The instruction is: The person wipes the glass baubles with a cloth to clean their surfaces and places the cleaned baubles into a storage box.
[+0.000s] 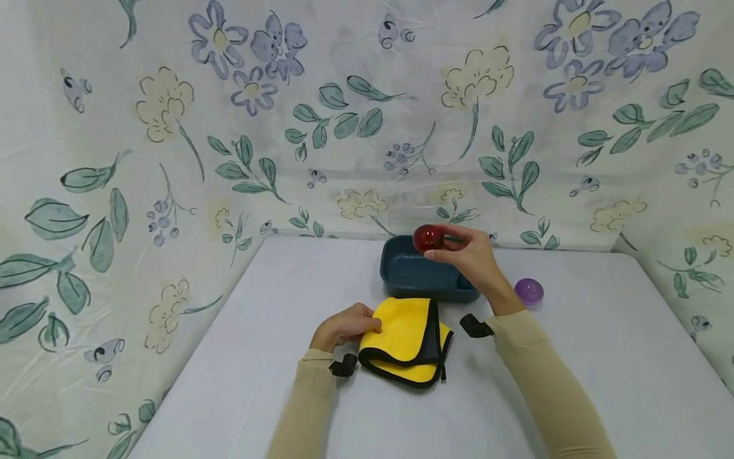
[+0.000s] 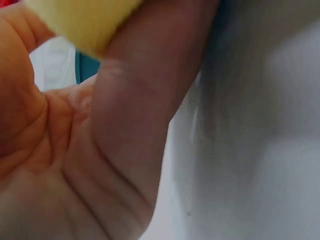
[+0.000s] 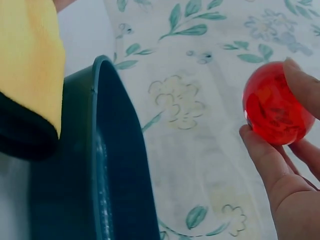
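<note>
Head cam high, wide; wrist cams close; share tray (image 1: 401, 271)

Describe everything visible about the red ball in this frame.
The red ball is small, round and glossy, of translucent plastic-like material with darker shapes showing inside. The right hand pinches it between thumb and fingertips, holding it in the air above the far part of the dark blue tray. Only those fingers touch it.
</note>
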The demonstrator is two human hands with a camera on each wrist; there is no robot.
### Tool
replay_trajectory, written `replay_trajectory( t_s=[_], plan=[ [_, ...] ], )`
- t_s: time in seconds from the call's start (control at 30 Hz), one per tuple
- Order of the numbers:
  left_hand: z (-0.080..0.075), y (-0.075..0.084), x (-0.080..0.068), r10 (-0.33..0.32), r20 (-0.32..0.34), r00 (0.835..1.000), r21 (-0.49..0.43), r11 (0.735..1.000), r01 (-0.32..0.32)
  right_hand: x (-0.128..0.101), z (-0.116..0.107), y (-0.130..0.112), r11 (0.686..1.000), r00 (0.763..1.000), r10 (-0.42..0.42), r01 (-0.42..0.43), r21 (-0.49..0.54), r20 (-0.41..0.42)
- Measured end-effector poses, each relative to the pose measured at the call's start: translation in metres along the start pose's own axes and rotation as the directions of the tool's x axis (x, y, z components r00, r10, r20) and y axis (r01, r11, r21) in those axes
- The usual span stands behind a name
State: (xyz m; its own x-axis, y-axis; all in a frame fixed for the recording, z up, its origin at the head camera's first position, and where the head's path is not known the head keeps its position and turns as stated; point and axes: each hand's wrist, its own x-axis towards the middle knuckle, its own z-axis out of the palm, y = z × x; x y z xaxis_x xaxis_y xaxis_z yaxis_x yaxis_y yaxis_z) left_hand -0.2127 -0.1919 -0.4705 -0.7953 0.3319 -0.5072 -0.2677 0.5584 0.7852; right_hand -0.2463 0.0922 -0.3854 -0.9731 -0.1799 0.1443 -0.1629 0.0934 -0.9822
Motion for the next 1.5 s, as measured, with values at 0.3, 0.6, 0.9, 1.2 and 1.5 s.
replay_trajectory(
  t_s=[0.3,0.6,0.9,1.2,1.5],
  plan=[
    [-0.007,-0.005,-0.004,-0.007,0.001,1.0,0.035,0.999,0.007,0.028,0.014,0.011,0.999,0.999,0.037,-0.037,0.004,-0.035],
    [-0.007,-0.004,-0.001,-0.015,0.002,1.0,0.069,0.998,0.015,0.049,0.023,0.034,0.996,0.996,0.084,-0.085,-0.02,-0.043],
    [-0.007,-0.007,0.001,-0.033,-0.009,0.999,0.089,0.995,0.034,0.062,0.03,0.059,0.98,0.979,0.2,-0.199,0.025,-0.047],
    [-0.005,-0.009,0.0,-0.026,-0.017,1.0,0.078,0.997,0.027,0.068,0.038,0.074,0.967,0.969,0.241,-0.245,-0.076,-0.057],
    [-0.006,-0.009,0.001,-0.024,-0.02,1.0,0.069,0.997,0.026,0.069,0.047,0.078,0.94,0.953,0.299,-0.303,-0.159,-0.05]
  ],
)
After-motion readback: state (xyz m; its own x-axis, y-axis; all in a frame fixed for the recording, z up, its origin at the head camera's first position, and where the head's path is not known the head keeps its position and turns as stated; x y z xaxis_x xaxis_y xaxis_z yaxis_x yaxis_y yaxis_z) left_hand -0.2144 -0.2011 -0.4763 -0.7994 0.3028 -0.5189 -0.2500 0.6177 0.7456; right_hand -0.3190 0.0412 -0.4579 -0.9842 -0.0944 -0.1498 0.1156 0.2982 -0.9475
